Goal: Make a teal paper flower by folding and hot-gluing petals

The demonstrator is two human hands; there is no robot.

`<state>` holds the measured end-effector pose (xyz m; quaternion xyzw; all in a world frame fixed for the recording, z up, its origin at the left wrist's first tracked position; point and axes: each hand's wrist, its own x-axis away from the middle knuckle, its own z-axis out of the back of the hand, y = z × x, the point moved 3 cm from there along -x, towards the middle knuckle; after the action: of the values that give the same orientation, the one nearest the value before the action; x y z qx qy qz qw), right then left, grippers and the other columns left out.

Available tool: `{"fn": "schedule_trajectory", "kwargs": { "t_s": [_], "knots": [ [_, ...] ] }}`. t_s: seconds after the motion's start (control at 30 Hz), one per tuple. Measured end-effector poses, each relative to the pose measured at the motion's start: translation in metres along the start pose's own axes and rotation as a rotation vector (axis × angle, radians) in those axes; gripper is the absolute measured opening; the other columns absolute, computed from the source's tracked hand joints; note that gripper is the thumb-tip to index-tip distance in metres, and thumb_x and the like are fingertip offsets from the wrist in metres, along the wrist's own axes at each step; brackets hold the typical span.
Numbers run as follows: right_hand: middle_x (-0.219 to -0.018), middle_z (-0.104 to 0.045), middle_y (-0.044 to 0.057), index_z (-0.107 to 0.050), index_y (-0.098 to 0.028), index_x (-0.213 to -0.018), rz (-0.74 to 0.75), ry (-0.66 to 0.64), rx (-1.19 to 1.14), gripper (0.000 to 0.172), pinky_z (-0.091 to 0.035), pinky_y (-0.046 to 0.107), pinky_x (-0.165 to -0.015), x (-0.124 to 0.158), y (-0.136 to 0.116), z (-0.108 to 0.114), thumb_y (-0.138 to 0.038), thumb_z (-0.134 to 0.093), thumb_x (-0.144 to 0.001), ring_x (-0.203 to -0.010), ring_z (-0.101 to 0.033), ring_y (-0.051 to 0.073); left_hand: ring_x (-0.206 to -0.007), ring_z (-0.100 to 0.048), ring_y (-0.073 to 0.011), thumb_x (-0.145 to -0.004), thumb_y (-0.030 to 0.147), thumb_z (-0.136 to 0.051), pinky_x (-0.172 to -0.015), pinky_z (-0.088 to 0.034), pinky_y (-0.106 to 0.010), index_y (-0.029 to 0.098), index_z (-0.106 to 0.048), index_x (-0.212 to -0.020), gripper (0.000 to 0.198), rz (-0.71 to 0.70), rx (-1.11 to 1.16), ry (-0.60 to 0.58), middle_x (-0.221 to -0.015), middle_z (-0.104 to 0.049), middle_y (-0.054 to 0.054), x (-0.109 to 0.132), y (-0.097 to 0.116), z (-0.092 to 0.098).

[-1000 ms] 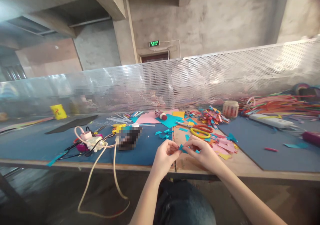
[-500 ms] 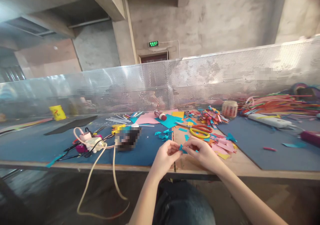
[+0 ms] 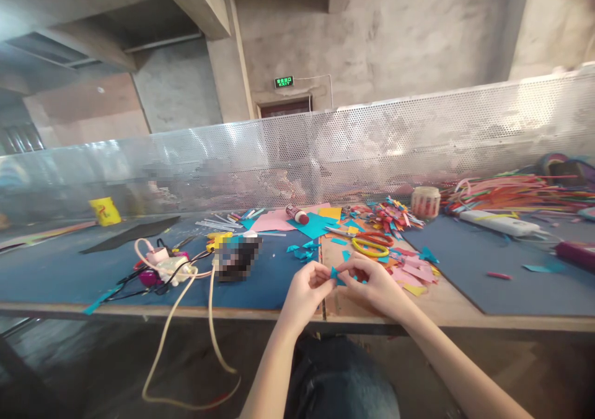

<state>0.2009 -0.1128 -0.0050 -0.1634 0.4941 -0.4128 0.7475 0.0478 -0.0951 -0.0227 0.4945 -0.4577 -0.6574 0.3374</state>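
Observation:
Both my hands meet over the near edge of the table, pinching one small teal paper piece [image 3: 335,276] between them. My left hand [image 3: 304,292] grips its left side with closed fingertips. My right hand [image 3: 376,284] holds the right side, fingers curled. Just beyond them lie yellow-and-red scissors [image 3: 370,244] and a heap of pink, yellow and teal paper scraps [image 3: 411,271]. A teal paper sheet [image 3: 315,225] and a pink sheet [image 3: 273,221] lie farther back, with a glue stick [image 3: 297,214] on them.
A cream cable and plug cluster [image 3: 167,270] lies at the left, its loop hanging off the table edge. A perforated metal screen [image 3: 353,146] runs along the back. A bundle of coloured paper strips [image 3: 515,193], a white power strip [image 3: 497,223], a tape roll [image 3: 426,202] and a yellow cup [image 3: 105,211] stand around.
The hands stay together on the teal piece, with only slight finger shifts. The view has drifted a little.

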Motion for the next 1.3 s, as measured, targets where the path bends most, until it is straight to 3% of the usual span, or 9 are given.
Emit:
{"fn": "schedule_trajectory", "kwargs": {
  "t_s": [0.33, 0.53, 0.7, 1.3],
  "knots": [
    [-0.071, -0.054, 0.0, -0.064, -0.018, -0.078, 0.0, -0.062, 0.005, 0.016, -0.04, 0.024, -0.057, 0.0, -0.003, 0.001, -0.029, -0.054, -0.083, -0.062, -0.048, 0.012, -0.073, -0.056, -0.0137, -0.072, 0.026, -0.064, -0.067, -0.043, -0.023, 0.016, -0.057, -0.079, 0.013, -0.008, -0.007, -0.039, -0.075, -0.059, -0.001, 0.0, 0.002, -0.001],
    [-0.084, -0.051, 0.004, -0.054, -0.021, -0.093, 0.188, 0.135, 0.19, 0.013, -0.046, 0.027, -0.061, 0.004, -0.003, -0.002, -0.024, -0.056, -0.08, -0.071, -0.05, 0.015, -0.064, -0.054, -0.0123, -0.071, 0.029, -0.064, -0.062, -0.043, -0.023, 0.016, -0.055, -0.074, 0.017, 0.04, 0.082, 0.079, -0.067, -0.057, 0.001, -0.004, -0.004, 0.004],
    [-0.088, -0.053, 0.007, -0.054, -0.02, -0.093, 0.37, 0.152, 0.365, 0.01, -0.048, 0.031, -0.069, 0.007, 0.0, -0.009, -0.019, -0.05, -0.084, -0.083, -0.054, 0.019, -0.063, -0.055, -0.0125, -0.068, 0.031, -0.068, -0.061, -0.043, -0.024, 0.016, -0.054, -0.074, 0.021, 0.046, 0.148, 0.09, -0.066, -0.058, 0.001, -0.004, -0.005, 0.004],
    [-0.079, -0.057, 0.007, -0.06, -0.02, -0.086, 0.442, 0.22, 0.495, 0.014, -0.047, 0.03, -0.064, 0.008, -0.004, -0.011, -0.016, -0.046, -0.084, -0.074, -0.057, 0.019, -0.072, -0.059, -0.0152, -0.067, 0.027, -0.068, -0.062, -0.041, -0.023, 0.017, -0.052, -0.075, 0.021, 0.078, 0.131, 0.058, -0.072, -0.061, 0.0, -0.001, 0.002, 0.003]
  ]
}}
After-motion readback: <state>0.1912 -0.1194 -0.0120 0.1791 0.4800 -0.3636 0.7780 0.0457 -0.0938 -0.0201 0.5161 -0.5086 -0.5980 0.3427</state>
